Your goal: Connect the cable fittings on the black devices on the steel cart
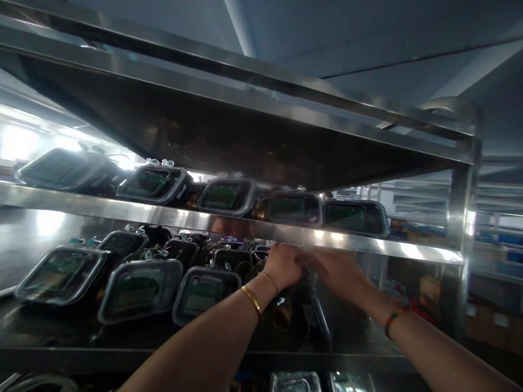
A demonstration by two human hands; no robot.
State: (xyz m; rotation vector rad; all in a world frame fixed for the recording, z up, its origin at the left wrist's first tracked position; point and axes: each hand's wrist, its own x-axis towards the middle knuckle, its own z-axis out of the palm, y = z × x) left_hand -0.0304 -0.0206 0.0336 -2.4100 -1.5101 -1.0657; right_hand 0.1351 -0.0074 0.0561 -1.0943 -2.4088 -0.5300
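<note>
Both arms reach into the middle level of a metal rack. My left hand (pixel 285 264), with a gold bangle at the wrist, is closed just below the shelf edge; what its fingers hold is hidden. Close beside it on the right is my right hand (pixel 329 268), blurred by motion, its fingers not readable. Beneath the hands a dark unit (pixel 314 318) stands side-on on the lower shelf. To the left of my left hand sits a unit with a clear-framed window (pixel 206 291).
More windowed units (pixel 141 291) stand on the lower shelf at the left. A row of similar units (pixel 355 216) lines the shelf above. The rack's metal edge (pixel 245 226) crosses over the hands, with an upright post (pixel 463 207) at the right. Clear-topped items (pixel 296 382) show below.
</note>
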